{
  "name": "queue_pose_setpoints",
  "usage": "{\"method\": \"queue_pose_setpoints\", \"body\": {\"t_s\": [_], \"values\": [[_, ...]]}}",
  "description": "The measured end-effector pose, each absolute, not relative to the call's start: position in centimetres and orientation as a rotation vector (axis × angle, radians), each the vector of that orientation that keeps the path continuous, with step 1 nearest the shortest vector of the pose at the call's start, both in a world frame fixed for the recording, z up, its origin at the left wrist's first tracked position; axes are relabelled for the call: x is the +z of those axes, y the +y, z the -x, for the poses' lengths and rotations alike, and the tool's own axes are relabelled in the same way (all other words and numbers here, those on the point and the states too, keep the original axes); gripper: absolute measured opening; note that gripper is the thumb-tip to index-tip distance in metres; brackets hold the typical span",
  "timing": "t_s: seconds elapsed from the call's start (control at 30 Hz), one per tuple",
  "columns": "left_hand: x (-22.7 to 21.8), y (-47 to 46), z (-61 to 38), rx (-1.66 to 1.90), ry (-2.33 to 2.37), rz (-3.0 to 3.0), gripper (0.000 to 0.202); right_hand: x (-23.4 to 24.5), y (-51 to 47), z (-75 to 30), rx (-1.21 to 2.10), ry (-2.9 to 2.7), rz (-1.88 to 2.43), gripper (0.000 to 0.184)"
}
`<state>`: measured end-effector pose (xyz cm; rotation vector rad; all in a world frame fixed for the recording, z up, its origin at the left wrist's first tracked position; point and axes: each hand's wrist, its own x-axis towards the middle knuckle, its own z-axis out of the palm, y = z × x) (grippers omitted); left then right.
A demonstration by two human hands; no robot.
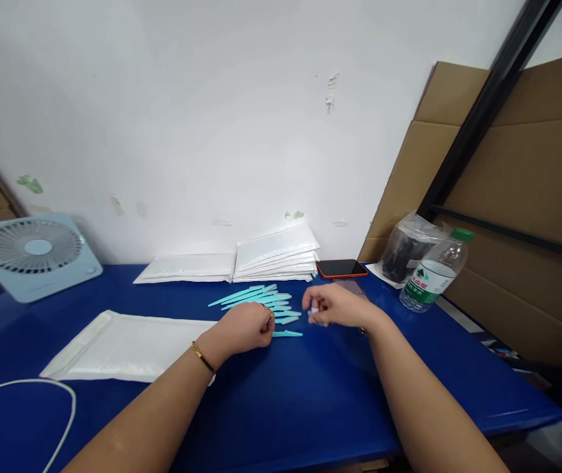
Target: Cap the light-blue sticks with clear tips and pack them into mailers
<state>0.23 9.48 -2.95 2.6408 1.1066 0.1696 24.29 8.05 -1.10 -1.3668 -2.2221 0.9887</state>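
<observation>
My left hand (247, 328) is closed in a fist, with a turquoise eyebrow razor (288, 334) sticking out to the right of it. Most of that razor is hidden behind the fingers. Just beyond, several more turquoise eyebrow razors (248, 297) lie fanned out on the blue table (281, 407). To the right, my right hand (332, 305) hovers with curled fingers around a small clear piece (313, 310), blurred and too small to name. A white padded envelope (133, 345) lies flat at the left, partly covered by my left forearm.
White envelopes (275, 253) are stacked against the wall. A blue fan (39, 253) and a white cable (71, 401) are at left. An orange-edged phone (342, 268), another phone (352, 287), a bagged black object (403, 253) and a water bottle (431, 279) stand or lie right.
</observation>
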Motion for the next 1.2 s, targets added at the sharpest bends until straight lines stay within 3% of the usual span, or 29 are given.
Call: {"method": "queue_pose_setpoints", "body": {"t_s": [0.23,0.5,0.83,0.9,1.0,1.03,1.1,1.2], "values": [[-2.3,10.4,0.6,0.488,1.049,-2.173,0.021,-0.6,8.9,-23.8,0.991,-1.597,1.107,0.033],[-2.9,10.9,0.8,0.558,0.966,-2.036,0.021,-1.1,8.9,-22.5,0.99,-1.537,1.064,0.033],[-2.9,11.1,0.6,0.514,1.023,-2.15,0.038,-1.9,8.9,-21.7,1.145,-1.539,1.122,0.034],[-3.2,11.4,1.2,0.491,1.19,-2.302,0.049,-2.2,9.1,-22.1,1.181,-1.654,1.217,0.035],[-3.8,12.3,2.4,0.406,1.546,-2.438,0.098,-3.0,9.6,-22.7,1.121,-1.856,1.391,0.038],[-4.0,12.6,2.8,0.34,1.609,-2.432,0.111,-3.2,9.7,-22.8,1.049,-1.927,1.427,0.04],[-4.1,13.0,3.4,0.216,1.61,-2.405,0.118,-3.6,9.9,-22.9,0.867,-2.08,1.43,0.053],[-4.0,13.2,3.4,0.161,1.467,-2.412,0.103,-3.9,9.9,-22.9,0.644,-2.241,1.393,0.09]]}}
